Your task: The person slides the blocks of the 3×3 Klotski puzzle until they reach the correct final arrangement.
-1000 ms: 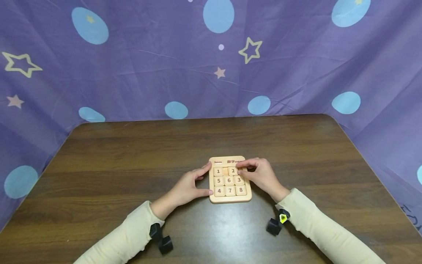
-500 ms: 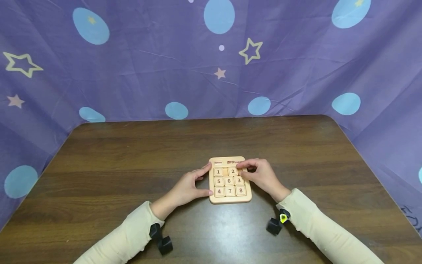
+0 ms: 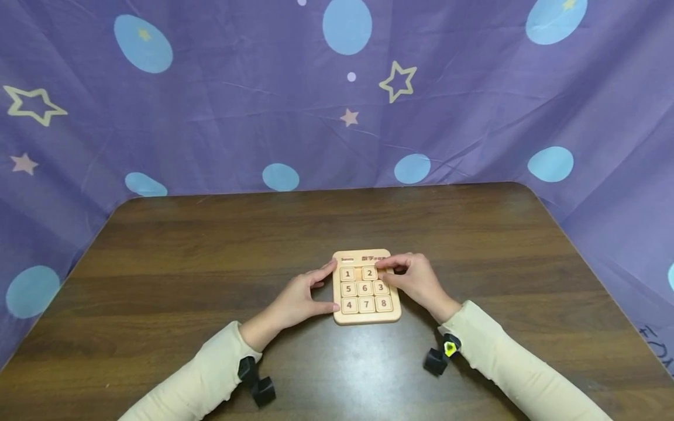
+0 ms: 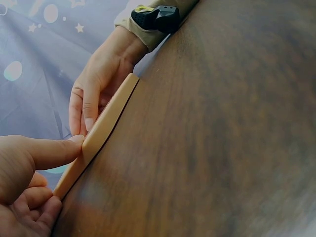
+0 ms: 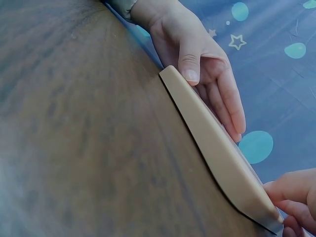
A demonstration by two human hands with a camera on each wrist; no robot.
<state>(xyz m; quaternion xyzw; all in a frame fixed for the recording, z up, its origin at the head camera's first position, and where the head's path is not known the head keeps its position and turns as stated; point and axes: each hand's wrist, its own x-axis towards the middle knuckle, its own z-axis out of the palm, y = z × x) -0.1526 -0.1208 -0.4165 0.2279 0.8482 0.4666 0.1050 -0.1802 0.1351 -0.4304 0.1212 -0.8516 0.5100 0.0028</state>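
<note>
A wooden number slide puzzle (image 3: 367,319) lies flat on the table in the head view. My left hand (image 3: 296,298) grips its left side, thumb at the lower corner and forefinger at the upper one. My right hand (image 3: 418,280) reaches in from the right, with thumb and forefinger at the top and right edges of the number 2 tile (image 3: 370,273). A narrow gap separates that tile from the number 1 tile (image 3: 347,273). Rows 5-6-3 and 4-7-8 sit below. Both wrist views show the board's side edge (image 4: 111,114) low along the tabletop, its number face hidden.
The brown wooden table (image 3: 210,245) extends around the puzzle. Behind it hangs a purple cloth (image 3: 237,88) with stars and blue ovals. Black wrist cameras (image 3: 257,381) sit at both sleeve cuffs, close over the table.
The number 2 tile has slid slightly left toward the number 1 tile, with my right fingertips following it. My left hand stays in place on the puzzle's edge.
</note>
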